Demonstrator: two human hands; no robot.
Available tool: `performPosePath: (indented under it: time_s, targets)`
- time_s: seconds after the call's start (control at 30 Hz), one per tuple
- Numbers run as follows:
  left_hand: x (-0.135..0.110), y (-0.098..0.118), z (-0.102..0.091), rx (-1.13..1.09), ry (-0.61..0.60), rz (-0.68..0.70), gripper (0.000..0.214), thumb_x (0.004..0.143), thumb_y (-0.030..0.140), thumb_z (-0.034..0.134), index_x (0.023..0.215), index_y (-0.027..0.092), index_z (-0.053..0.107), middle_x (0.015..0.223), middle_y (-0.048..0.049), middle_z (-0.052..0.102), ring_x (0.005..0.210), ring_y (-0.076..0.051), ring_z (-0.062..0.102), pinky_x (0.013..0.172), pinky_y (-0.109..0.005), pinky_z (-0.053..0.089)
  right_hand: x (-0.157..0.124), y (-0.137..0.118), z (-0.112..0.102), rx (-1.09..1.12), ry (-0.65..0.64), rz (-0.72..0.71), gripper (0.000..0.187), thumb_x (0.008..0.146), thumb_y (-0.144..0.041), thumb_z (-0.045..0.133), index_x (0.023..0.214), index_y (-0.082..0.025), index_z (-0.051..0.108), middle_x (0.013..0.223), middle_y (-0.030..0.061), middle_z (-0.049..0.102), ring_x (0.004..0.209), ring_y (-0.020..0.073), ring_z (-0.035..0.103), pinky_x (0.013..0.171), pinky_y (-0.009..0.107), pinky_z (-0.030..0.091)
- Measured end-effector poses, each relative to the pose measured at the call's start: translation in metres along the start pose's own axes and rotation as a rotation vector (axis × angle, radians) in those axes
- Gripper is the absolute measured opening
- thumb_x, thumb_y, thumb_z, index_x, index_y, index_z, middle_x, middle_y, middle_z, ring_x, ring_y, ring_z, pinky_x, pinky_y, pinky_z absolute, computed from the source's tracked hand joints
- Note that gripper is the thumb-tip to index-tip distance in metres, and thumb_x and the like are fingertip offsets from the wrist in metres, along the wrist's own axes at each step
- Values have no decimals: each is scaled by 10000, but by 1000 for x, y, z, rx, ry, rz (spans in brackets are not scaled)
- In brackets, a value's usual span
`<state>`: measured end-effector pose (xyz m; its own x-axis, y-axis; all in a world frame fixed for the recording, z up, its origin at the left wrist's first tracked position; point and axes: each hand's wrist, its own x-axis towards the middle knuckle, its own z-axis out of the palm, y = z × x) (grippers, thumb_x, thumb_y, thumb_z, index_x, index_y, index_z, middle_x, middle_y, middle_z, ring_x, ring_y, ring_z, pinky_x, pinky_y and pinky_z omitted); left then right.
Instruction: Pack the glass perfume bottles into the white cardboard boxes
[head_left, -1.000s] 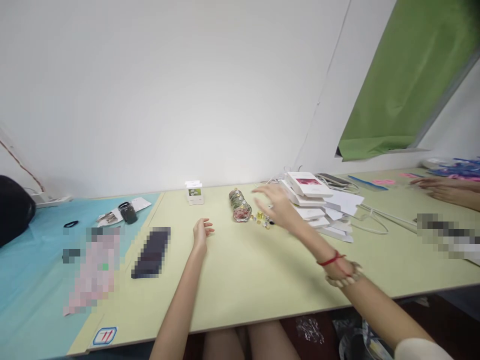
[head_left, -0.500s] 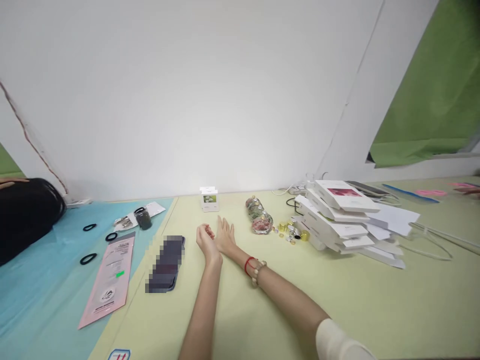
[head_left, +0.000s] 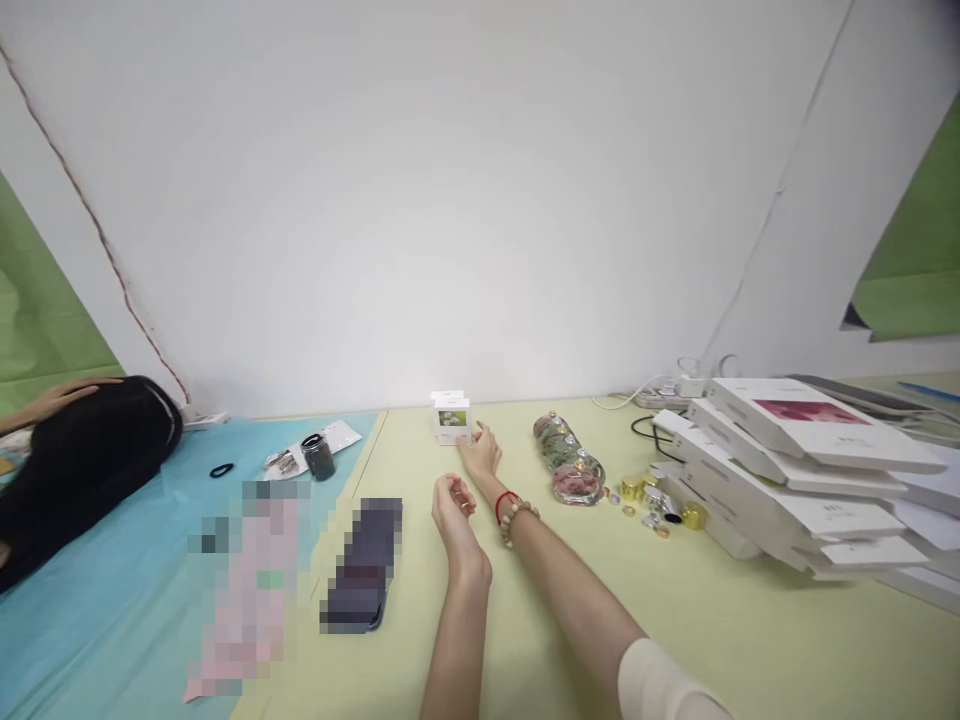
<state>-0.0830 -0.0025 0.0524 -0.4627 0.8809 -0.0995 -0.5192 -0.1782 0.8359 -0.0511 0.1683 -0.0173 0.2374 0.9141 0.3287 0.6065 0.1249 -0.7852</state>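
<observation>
A small white box [head_left: 452, 420] with a green flower picture stands near the wall, with another white box edge showing behind it. At its lower right corner is my right hand [head_left: 481, 453], fingers apart; whether they touch the box I cannot tell. My left hand [head_left: 454, 508] hovers or rests nearer to me, fingers loosely curled, with nothing visible in it. A red string and a bead bracelet [head_left: 516, 517] circle my right wrist. Right of my hands lies a row of clear round containers [head_left: 568, 460] with pink and green contents.
Gold and silver caps [head_left: 652, 497] lie beside a leaning stack of white boxes [head_left: 802, 470] on the right. To the left are a blurred phone [head_left: 365, 560], a pink packet [head_left: 251, 600], a dark jar [head_left: 318, 457] and a black bag [head_left: 105, 460] with another person's hand [head_left: 64, 400].
My right hand has moved forward to the small white box, away from my left hand, which stays back with curled fingers. The view has shifted left, so things appear further right.
</observation>
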Motion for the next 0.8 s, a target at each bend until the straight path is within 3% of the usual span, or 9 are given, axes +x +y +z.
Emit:
performPosePath:
  time_s: [0.1,0.27,0.43,0.53,0.63,0.73,0.8]
  targets:
    - [1,-3,1,76,23,65,174,706,361,420,680,189,428,609,38,375,510,-68,381,533,-211,319,-2,-2,-3,-14,0,4,474,759,-377,414,1168,-140,460,1077,134,573,1065,249,492,938,399,266]
    - [5,-16,-1,205,22,193,190,752,326,377,643,181,433,596,38,383,521,-73,365,543,-211,316,-10,-6,-11,-34,-59,-56,490,757,-356,455,1191,-136,399,1111,119,561,1088,228,478,949,382,253]
    - [18,-31,-11,396,46,277,139,750,320,430,772,190,473,700,14,460,628,-110,447,644,-244,369,-23,-8,-22,-35,-127,-122,288,733,-348,487,937,-148,517,1019,120,587,982,225,525,849,332,360]
    - [23,-38,-14,612,158,409,388,709,348,538,1049,192,433,923,-59,512,842,-181,508,804,-324,383,-42,-3,-34,-6,-169,-152,231,713,-310,498,887,-159,505,924,86,614,847,197,565,745,298,414]
    - [23,-48,-14,832,234,543,760,635,426,645,1245,165,274,1167,-163,435,1133,-283,410,957,-407,300,-70,11,-54,37,-227,-176,176,682,-280,526,824,-179,503,802,42,631,723,180,574,652,276,434]
    - [21,-59,-16,938,159,559,951,567,475,697,1300,144,190,1290,-215,345,1248,-326,298,1012,-440,234,-98,31,-82,172,-377,-274,53,700,-228,489,731,-192,513,716,29,631,672,179,576,623,279,441]
    - [20,-62,-20,914,92,523,893,578,467,690,1280,150,238,1288,-208,371,1236,-320,328,1008,-434,242,-112,41,-102,273,-447,-344,72,700,-197,476,740,-186,535,728,33,634,690,180,581,645,288,451]
